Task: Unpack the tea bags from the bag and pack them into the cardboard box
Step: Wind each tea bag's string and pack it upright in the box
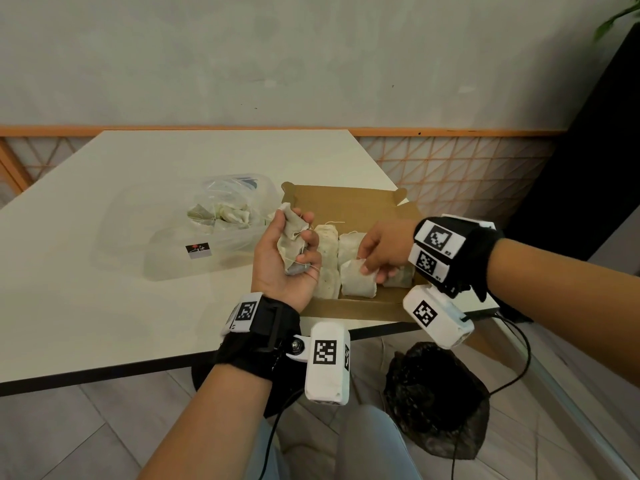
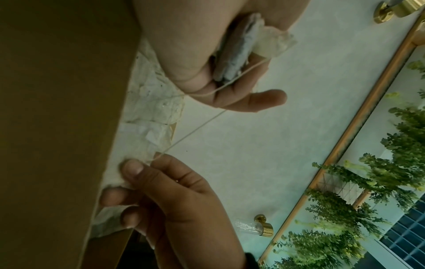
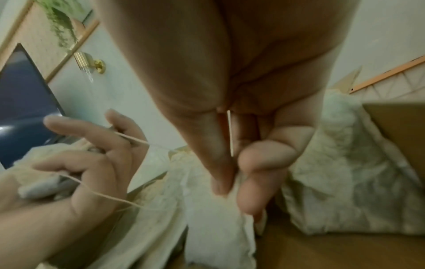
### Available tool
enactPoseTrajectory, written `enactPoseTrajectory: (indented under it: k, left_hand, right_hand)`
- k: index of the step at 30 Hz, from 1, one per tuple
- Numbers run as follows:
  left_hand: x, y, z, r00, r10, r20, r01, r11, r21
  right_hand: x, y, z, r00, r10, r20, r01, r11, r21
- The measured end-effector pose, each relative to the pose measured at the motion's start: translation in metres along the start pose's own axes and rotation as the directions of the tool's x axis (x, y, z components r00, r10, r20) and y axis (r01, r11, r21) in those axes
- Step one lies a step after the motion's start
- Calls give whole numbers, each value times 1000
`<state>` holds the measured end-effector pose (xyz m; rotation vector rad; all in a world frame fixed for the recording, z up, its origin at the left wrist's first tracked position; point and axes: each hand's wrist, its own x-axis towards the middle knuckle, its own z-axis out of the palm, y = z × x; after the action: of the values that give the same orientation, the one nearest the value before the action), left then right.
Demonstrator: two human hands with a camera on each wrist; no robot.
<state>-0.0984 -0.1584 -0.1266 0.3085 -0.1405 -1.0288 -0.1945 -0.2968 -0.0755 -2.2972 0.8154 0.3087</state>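
Nearest the wearer, the left hand (image 1: 287,258) is raised palm-up over the near-left corner of the cardboard box (image 1: 349,202), fingers curled round a bunch of tea bags (image 1: 292,244) whose long axis runs away from the wearer. Just beyond and to the right, the right hand (image 1: 379,249) reaches down into the box, thumb and fingertips pinching the upper edge of a tea bag (image 1: 358,282) in the near row, beside others already laid side by side. That bag lies directly under the right fingers, long axis running near to far, so the right hand is the nearer for seating it; judged, the next bag must cross rightward from the left hand. The left wrist view shows what the head view barely does: a taut string (image 2: 195,127) running from the left-hand bunch to the right fingers (image 2: 133,169), a likely snag. Farther left on the table (image 1: 104,237), the clear plastic bag (image 1: 221,216) still contains tea bags
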Motion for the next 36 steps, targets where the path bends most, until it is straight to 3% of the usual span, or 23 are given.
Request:
enactPoseTrajectory:
  k: [6, 10, 12, 15, 19, 22, 26, 28, 33, 36]
  left_hand:
    - [2, 0, -1, 1000, -25, -2, 25, 1000, 2]
    - [3, 0, -1, 1000, -27, -7, 27, 1000, 1]
    - [3, 0, 0, 1000, -25, -11, 26, 1000, 4]
    - [3, 0, -1, 1000, -22, -17, 22, 999, 24]
    - [3, 0, -1, 999, -42, -16, 42, 999, 33]
    - [3, 0, -1, 997, -74, -7, 74, 997, 38]
    - [7, -1, 1, 994, -109, -8, 109, 989, 101]
    - [8, -4, 4, 994, -108, -12, 108, 978, 178]
    - [7, -12, 12, 999, -18, -28, 30, 857, 514]
    - [5, -16, 12, 999, 21, -41, 10, 766, 642]
  right_hand:
    - [4, -8, -4, 996, 36, -82, -33, 999, 42]
    - [-9, -11, -12, 950, -107, -293, 61, 984, -165]
    - [-18, -10, -9, 954, -155, -257, 106, 975, -196]
    - [-23, -3, 8, 990, -113, -83, 95, 977, -191]
    - [-16, 4, 16, 987, -123, -100, 86, 946, -314]
    - [-18, -1, 6, 975, -173, -140, 142, 967, -212]
    - [-24, -22, -10, 847, -343, -407, 375, 927, -3]
    - [-22, -31, -9, 815, -359, -455, 419, 908, 33]
    - [-9, -33, 2, 875, -323, -359, 353, 935, 19]
    - [-6, -25, -5, 878, -266, -398, 373, 901, 221]
